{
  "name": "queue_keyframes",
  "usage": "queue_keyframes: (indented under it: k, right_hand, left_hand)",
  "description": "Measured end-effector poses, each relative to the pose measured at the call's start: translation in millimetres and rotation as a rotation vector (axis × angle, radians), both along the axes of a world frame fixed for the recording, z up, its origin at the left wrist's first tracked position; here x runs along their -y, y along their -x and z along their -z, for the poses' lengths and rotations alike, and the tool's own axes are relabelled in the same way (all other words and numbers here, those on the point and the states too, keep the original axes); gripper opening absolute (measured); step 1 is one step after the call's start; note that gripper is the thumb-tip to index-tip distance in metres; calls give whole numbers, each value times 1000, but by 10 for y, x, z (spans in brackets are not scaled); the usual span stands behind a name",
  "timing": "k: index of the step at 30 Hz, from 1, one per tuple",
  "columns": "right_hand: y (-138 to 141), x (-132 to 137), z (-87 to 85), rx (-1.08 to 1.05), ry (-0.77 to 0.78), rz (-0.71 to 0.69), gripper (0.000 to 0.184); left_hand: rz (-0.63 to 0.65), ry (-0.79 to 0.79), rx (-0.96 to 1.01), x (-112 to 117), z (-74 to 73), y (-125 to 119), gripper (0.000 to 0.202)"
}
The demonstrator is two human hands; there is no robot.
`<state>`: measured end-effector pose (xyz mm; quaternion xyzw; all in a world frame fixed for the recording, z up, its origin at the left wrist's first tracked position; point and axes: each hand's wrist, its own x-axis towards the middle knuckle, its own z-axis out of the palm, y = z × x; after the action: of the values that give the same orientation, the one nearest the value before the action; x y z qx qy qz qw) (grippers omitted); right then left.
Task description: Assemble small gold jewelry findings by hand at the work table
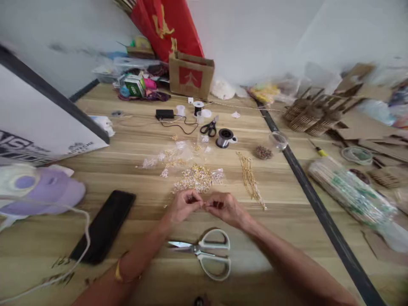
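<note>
My left hand [185, 205] and my right hand [225, 206] meet fingertip to fingertip above the wooden table [149, 272]. Both are closed in a pinch; whatever lies between the fingertips is too small to make out. Just beyond them spreads a pile of gold and clear beads [194, 177]. Behind the pile lie small clear plastic bags [183, 151] with more beads. Gold chains [248, 176] stretch out to the right of my right hand. Open scissors with pale handles [212, 245] rest on the table between my forearms.
A black phone [105, 225] and a purple and white device [47, 189] with a white cable are at left. Farther back are a wire spool [224, 138], small black-handled scissors [209, 127] and a paper bag [191, 76]. Wicker baskets [310, 112] and wrapped sticks [350, 191] lie at right.
</note>
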<state>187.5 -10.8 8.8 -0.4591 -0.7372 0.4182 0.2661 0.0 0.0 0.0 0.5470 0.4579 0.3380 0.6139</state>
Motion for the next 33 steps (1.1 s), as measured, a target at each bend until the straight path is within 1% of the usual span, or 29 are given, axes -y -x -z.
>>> queue_keyframes:
  k: [6,11,15,20,24,33]
  right_hand:
    - [-36,-52,-14,-15,100,4,7]
    - [-52,-74,-55,-35,196,2,5]
    - [-49,-74,-72,-53,221,0,6]
    - [-29,-51,-95,-63,145,13,8]
    - [-11,-23,-114,-38,62,24,6]
    - [17,14,-102,81,-115,5,5]
  left_hand:
    - [-4,13,-11,-31,-27,-9,12]
    - [-13,29,0,-31,-16,-21,14]
    - [-14,19,1,-36,-7,-23,14]
    - [22,-26,-22,-25,15,-18,12]
    - [39,-13,-17,-17,20,-18,13]
    - [34,37,37,-26,-69,-29,17]
